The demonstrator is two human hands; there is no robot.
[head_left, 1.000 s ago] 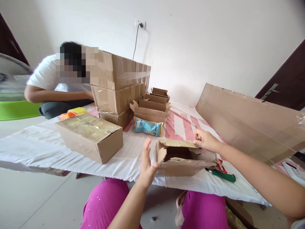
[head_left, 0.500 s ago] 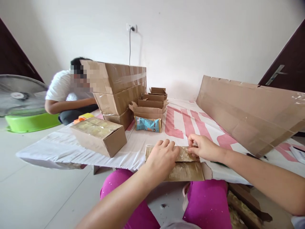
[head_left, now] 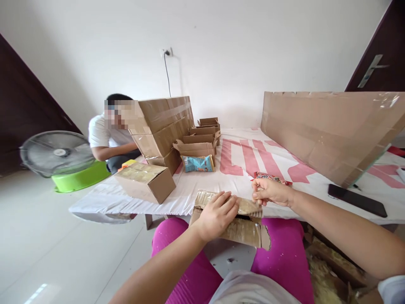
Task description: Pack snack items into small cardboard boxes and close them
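Observation:
At the near edge of the table lies a torn, taped cardboard box (head_left: 247,230), partly jutting out over my knees. My left hand (head_left: 218,215) grips it from above, fingers bent over its top flap and thumb hidden. By the flap's right end, my right hand (head_left: 268,192) is closed in a pinch; what is between the fingertips is too small to make out. Just behind that hand is a red snack packet (head_left: 272,177), partly covered by it. A blue snack packet (head_left: 198,164) leans against open cardboard boxes (head_left: 194,147) farther back.
Closed cardboard boxes (head_left: 167,126) are stacked at the left, with a single box (head_left: 145,181) before them. A large cardboard sheet (head_left: 322,131) stands at the right; a black phone (head_left: 357,199) lies nearby. A person (head_left: 107,131) sits behind the stack, beside a fan (head_left: 60,152).
The box has tilted and its right end has dropped toward my lap. My right hand has shifted slightly away from the flap. The view has turned, bringing the red packet and phone into sight.

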